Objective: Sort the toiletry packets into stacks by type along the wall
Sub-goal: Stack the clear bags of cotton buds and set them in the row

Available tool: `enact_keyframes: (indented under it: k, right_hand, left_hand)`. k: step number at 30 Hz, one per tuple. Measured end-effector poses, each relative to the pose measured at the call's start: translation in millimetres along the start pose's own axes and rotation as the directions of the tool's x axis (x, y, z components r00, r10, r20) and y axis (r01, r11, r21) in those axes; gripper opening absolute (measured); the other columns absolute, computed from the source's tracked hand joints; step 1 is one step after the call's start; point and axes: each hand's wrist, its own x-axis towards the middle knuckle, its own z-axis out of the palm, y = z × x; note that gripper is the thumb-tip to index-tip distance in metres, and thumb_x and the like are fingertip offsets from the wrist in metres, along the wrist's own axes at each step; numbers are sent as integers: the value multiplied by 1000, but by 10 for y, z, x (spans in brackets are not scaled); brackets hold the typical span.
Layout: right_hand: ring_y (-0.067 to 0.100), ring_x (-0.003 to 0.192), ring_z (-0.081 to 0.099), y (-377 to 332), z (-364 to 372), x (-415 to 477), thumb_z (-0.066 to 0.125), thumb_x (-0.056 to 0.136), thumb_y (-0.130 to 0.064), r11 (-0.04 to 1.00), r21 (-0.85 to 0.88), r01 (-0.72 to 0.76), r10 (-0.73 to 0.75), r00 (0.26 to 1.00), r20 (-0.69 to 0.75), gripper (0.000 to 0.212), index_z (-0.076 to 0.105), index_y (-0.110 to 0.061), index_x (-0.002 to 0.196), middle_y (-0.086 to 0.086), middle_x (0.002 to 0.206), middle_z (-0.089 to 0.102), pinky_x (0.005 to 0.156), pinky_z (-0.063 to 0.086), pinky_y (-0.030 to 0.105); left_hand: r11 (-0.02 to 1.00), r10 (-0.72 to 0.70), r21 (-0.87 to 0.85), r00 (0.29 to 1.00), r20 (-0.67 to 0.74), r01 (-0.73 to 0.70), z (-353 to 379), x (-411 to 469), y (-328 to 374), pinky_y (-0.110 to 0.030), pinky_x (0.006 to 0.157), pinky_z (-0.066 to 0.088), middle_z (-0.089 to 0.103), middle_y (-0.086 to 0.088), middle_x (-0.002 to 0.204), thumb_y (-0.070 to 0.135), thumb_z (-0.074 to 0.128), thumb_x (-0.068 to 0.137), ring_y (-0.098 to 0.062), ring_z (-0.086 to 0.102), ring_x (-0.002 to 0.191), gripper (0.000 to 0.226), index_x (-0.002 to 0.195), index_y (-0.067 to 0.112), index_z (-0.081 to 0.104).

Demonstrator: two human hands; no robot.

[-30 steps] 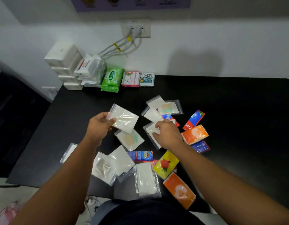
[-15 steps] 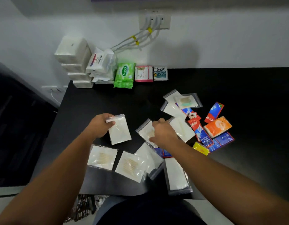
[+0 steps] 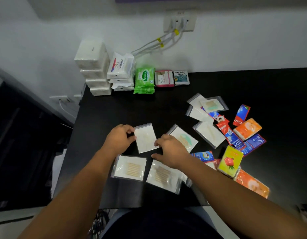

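Note:
My left hand (image 3: 119, 139) pinches the left edge of a clear zip packet (image 3: 145, 137) lying on the black table (image 3: 114, 109). The curled fingers of my right hand (image 3: 170, 150) grip that packet's right edge, partly covering another clear packet (image 3: 188, 138) with green contents. Two clear packets of swabs (image 3: 129, 168) (image 3: 162, 175) lie just below my hands. Along the wall stand stacks of white tissue packs (image 3: 92, 66), Dove wipes (image 3: 120, 69), green Sanicare wipes (image 3: 144, 80), pink Dove sachets (image 3: 164, 78) and Cream Silk sachets (image 3: 181, 77).
To the right lie loose clear packets (image 3: 209, 133), red Colgate sachets (image 3: 227, 133), orange packets (image 3: 247, 129), a yellow packet (image 3: 230, 161) and blue sachets (image 3: 253, 144). A wall socket with cables (image 3: 179, 21) is above the stacks. The table's left edge drops to the floor.
My left hand lowered its clear packet to the table. My right hand left the pile and came to that packet's right edge. The view shifted left.

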Motion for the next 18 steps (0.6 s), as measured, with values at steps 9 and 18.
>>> enact_keyframes:
  k: [9, 18]
  right_hand:
    - [24, 107, 55, -478, 294, 83, 72, 80, -50, 976, -202, 78, -42, 984, 175, 52, 59, -24, 122, 3, 115, 59, 88, 51, 42]
    - [26, 104, 55, -572, 324, 98, 67, 87, -41, 976, -209, 69, -40, 989, 141, 37, 62, -20, 116, 6, 112, 57, 84, 50, 40]
  left_hand:
    - [985, 11, 161, 954, 298, -62, 2, -546, -366, -35, 103, 33, 40, 15, 123, 55, 87, 60, -9, 34, 115, 74, 126, 44, 55]
    - [999, 35, 7, 957, 288, -38, -45, -572, -280, -32, 72, 53, 64, 11, 88, 38, 87, 67, -13, 61, 83, 33, 81, 33, 58]
